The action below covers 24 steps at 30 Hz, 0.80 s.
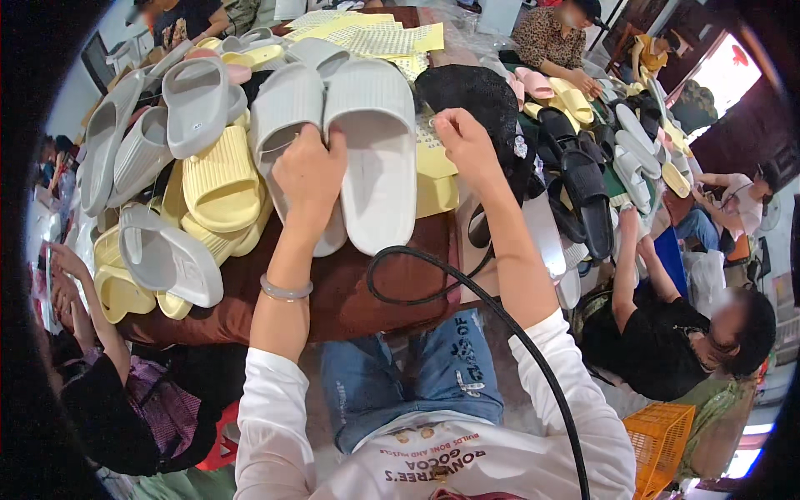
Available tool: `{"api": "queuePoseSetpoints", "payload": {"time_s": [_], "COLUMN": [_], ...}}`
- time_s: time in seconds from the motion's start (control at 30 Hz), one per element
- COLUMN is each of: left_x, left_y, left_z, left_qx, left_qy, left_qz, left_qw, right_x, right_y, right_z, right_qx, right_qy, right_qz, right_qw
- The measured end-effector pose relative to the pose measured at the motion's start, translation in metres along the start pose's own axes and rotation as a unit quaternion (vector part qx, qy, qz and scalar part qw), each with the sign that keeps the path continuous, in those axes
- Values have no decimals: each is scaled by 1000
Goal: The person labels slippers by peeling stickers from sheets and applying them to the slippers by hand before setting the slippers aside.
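A pair of light grey slide slippers lies before me, soles down and straps away from me: the left slipper [283,104] and the right slipper [371,179]. My left hand [310,179] is closed over the inner edges where the two meet, its thumb at the right slipper; the knuckles hide the fingertips. A thin pale strand shows beside this hand, too fine to name. My right hand [468,150] is raised to the right of the pair, apart from it, fingers pinched together. Whatever the pinch holds is too small to make out.
Grey and yellow slippers are heaped at left, including a yellow slipper [221,187]. Yellow label sheets [375,37] lie behind the pair. A black cable [500,312] loops across the brown table cover [367,308]. Black slippers [587,187] are piled at right; co-workers sit around.
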State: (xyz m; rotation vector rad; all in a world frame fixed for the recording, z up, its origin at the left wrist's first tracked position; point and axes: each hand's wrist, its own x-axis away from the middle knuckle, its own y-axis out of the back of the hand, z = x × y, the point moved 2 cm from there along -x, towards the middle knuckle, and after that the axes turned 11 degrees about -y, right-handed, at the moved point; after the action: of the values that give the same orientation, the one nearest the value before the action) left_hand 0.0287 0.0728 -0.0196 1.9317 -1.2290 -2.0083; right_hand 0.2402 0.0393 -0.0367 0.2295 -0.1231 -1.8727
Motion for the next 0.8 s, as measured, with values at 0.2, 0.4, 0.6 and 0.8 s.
{"api": "queuePoseSetpoints", "payload": {"time_s": [0.2, 0.4, 0.6, 0.8], "left_x": [1, -3, -4, -1], "left_y": [-15, -30, -26, -25], "left_z": [7, 8, 10, 10], "left_qx": [-23, -25, -1, -4], "left_qy": [7, 59, 69, 65], "left_qz": [33, 167, 182, 187], "left_qw": [999, 984, 981, 980], "right_x": [19, 20, 19, 20], "right_y": [-10, -21, -25, -24], "right_z": [23, 12, 10, 13], "right_qx": [-54, -5, 13, -18], "right_qy": [-3, -13, -11, -15], "right_qz": [149, 152, 134, 105], "right_qw": [987, 988, 991, 994]}}
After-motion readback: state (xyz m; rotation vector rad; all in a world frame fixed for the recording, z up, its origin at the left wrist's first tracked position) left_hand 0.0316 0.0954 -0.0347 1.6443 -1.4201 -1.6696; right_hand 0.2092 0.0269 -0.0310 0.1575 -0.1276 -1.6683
